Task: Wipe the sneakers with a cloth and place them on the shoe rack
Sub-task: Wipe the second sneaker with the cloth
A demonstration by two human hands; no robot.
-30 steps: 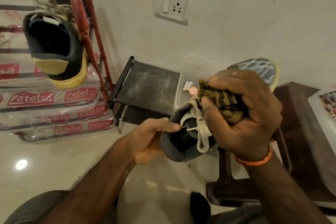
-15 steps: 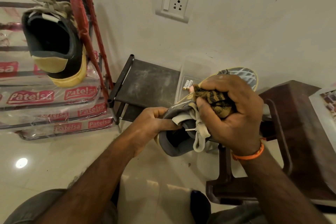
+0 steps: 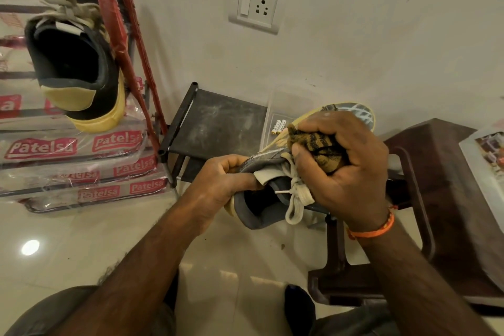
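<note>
The left hand [image 3: 218, 180] grips the heel collar of the grey sneaker [image 3: 261, 207], held in the air above the floor [image 3: 81, 240]. The right hand [image 3: 343, 169] clenches the striped cloth [image 3: 316, 144] against its laces. The toe points away toward the wall, near the brown stool [image 3: 441, 185]. The second sneaker [image 3: 79, 68] rests on the shoe rack [image 3: 122, 35].
</note>
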